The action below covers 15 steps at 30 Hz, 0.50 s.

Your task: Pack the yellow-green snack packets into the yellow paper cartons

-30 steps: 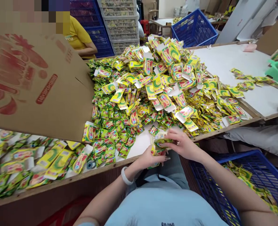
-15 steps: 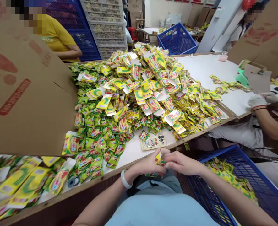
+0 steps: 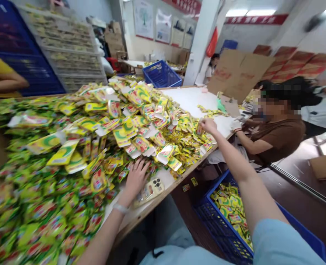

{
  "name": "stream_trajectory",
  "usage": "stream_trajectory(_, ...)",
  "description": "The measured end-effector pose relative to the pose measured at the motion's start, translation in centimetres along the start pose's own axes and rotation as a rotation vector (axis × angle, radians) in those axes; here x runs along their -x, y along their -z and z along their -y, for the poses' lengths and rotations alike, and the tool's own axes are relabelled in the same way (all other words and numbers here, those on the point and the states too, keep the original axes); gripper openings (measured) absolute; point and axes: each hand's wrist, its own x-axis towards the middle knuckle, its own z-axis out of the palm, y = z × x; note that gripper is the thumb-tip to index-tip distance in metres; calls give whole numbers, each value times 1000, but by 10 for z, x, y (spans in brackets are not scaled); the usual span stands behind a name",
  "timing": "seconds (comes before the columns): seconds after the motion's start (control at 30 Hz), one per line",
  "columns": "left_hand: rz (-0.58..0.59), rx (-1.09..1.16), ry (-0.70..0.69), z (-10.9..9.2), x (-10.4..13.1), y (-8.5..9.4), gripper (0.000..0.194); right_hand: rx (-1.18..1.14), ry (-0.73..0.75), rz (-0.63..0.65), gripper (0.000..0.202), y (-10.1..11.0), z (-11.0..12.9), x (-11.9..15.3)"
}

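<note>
My left hand [image 3: 136, 176] lies with fingers spread on the near edge of the pile of small green sachets [image 3: 80, 191]. Just beside its wrist, a cream phone [image 3: 150, 190] with cartoon pictures rests on the white tabletop. My right hand [image 3: 208, 126] is stretched to the far right end of the heap, fingers curled in a pinch on a small yellow packet [image 3: 199, 129], partly covered by the fingers. Between the hands spread flat yellow-and-green boxes [image 3: 125, 132] with white flaps, many of them open. Smaller yellow packets [image 3: 176, 141] lie around the right side.
A wooden rim [image 3: 179, 184] edges the table. Below it at my right stands a blue crate [image 3: 211, 211] holding yellow packets. Two packets [image 3: 189, 184] lie on the floor. A gloved co-worker [image 3: 276, 136] sits to the right. Another blue crate [image 3: 163, 75] stands behind the table.
My hands have parted from in front of my body: the left onto the green sachets, the right far out to the right. The view has turned right.
</note>
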Motion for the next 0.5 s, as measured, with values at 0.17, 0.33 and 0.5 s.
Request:
stream_trajectory(0.17, -107, -60, -121, 18, 4, -9, 30, 60, -132, -105, 30, 24, -13, -21)
stream_trajectory(0.33, -20, -103, -41, -8, 17, 16, 39, 23, 38, -38, 33, 18, -12, 23)
stream_trajectory(0.5, 35, -110, 46, -23, 20, 21, 34, -3, 324, 188, 30, -79, 7, 175)
